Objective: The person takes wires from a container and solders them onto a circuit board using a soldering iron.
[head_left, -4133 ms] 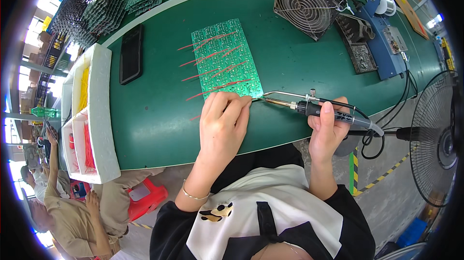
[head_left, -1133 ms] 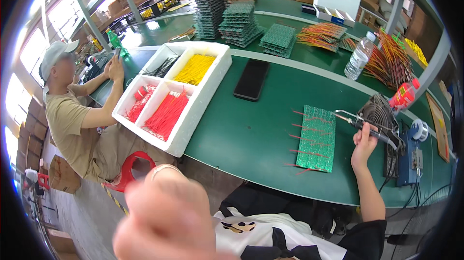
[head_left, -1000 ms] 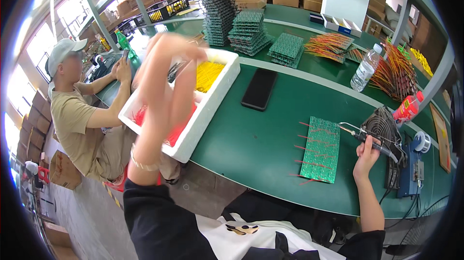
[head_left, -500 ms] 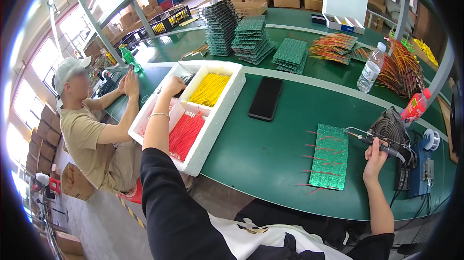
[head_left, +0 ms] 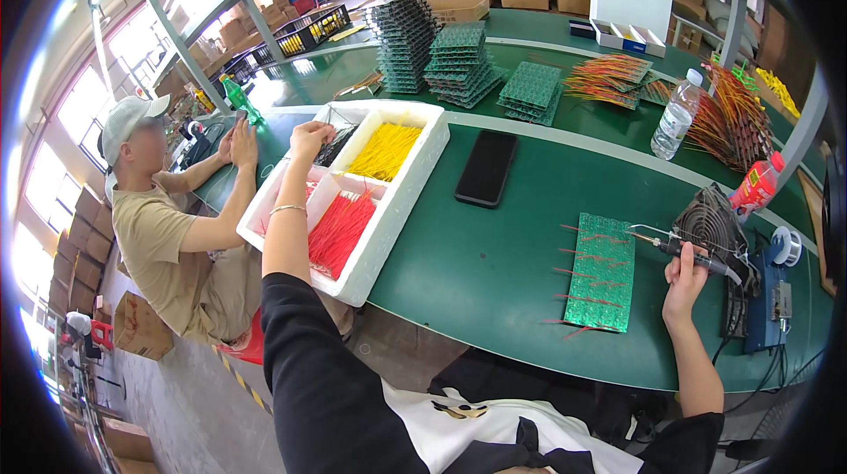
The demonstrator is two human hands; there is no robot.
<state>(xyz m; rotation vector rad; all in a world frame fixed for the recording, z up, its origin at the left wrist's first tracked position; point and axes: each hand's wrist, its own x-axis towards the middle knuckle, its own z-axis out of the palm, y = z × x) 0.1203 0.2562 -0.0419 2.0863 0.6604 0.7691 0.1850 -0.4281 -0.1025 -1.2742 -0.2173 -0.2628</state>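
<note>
Iron (head_left: 669, 246) is gripped in the right hand (head_left: 684, 283), out around 3 to 4 o'clock from the middle of the view, fingers wrapped round the handle. Its tip points to 9 o'clock and sits right by the top right corner of the board (head_left: 602, 276); honestly can't tell if it's touching. The board lies flat on the green table (head_left: 441, 276) at about 4 o'clock, just left of that hand, with red wires across it poking out past its 9 o'clock edge.

Left hand (head_left: 309, 141) is up at 10 o'clock, over the far left compartment of the white foam box (head_left: 408, 209), right beside the black wires (head_left: 335, 149). Fingers are drawn together in a pinch, but I can't tell if there's a wire between them. Yellow wires (head_left: 386, 152) fill the far right slot, red ones (head_left: 341, 231) the near right, and the forearm covers part of the near left.

Phone (head_left: 486, 168) lies flat at 2 o'clock, between box and board. Fan (head_left: 704, 220) is at 3 o'clock, with a red bottle (head_left: 757, 187) just beyond it and a clear bottle (head_left: 676, 119) nearer 2. Board stacks (head_left: 460, 68) stand around 12, and a co-worker (head_left: 163, 227) sits at 9, hands raised.
</note>
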